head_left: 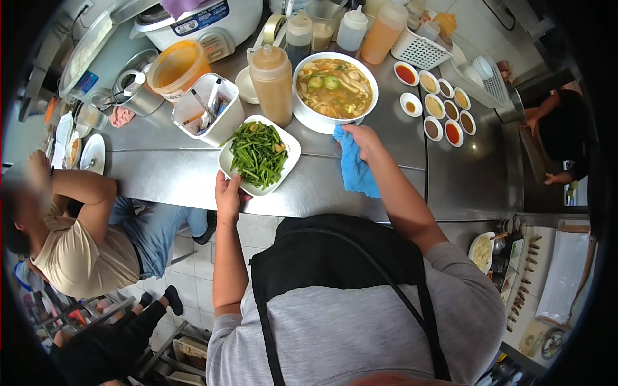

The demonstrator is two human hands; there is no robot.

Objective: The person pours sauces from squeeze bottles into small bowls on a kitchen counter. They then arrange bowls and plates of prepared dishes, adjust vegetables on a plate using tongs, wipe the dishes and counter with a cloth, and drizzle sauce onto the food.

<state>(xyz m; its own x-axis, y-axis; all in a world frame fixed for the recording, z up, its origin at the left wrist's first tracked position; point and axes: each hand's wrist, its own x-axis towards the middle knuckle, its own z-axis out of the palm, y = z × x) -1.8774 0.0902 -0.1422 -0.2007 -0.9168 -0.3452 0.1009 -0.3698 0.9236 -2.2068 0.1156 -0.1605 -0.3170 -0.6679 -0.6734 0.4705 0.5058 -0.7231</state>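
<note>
nearest is a black apron [309, 257] over a gray shirt [354, 328], both cut off by the bottom edge. the worktop [161, 170] is smooth, shiny metal. the left hand [228, 195] has the near edge of a white plate [293, 152]: its grip is closed, thumb by the rim, other fingers partly hidden underneath. the plate is square with round corners, at the worktop's front; i can't tell if it is lifted. greens [256, 154] are piled on it, long, thin, shiny and dark, with some tan bits.

the right hand [362, 140] has its grip closed on a soft, crumpled blue cloth [356, 170], some fingers hidden. the cloth is just beside a round white bowl [312, 116]; i can't tell if they touch. brown soup [336, 90] fills the bowl, its lower bits hard to make out. a tall bottle [270, 87] hides part of a small dish [245, 88]. far back, the rice cooker [212, 42] is cut off by the top edge.
</note>
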